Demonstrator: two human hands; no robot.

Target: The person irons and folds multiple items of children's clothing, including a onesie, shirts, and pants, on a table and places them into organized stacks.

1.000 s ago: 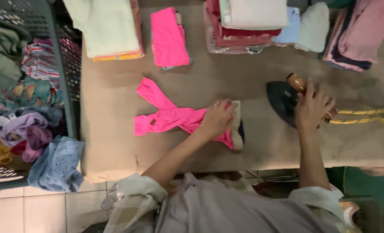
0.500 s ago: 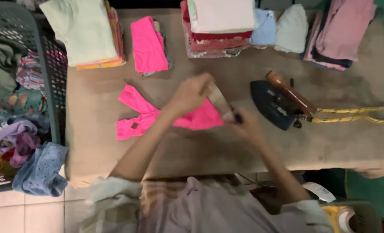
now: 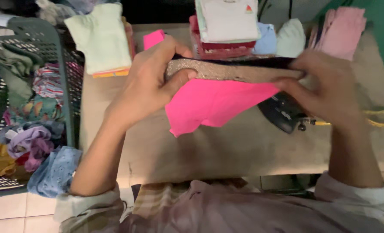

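Between both hands point(image 3: 244, 82) hangs pink garment point(image 3: 213, 103).

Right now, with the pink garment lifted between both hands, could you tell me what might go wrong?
The iron sits directly under the hanging pink garment, so the fabric could drape onto it. The left hand and right hand hold only the glittery waistband, so the folds may fall open. Swinging it could also nudge the folded stacks close behind.

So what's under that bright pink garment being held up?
Beneath the bright pink garment lie the tan padded table and part of a black iron; the iron's remainder is hidden.
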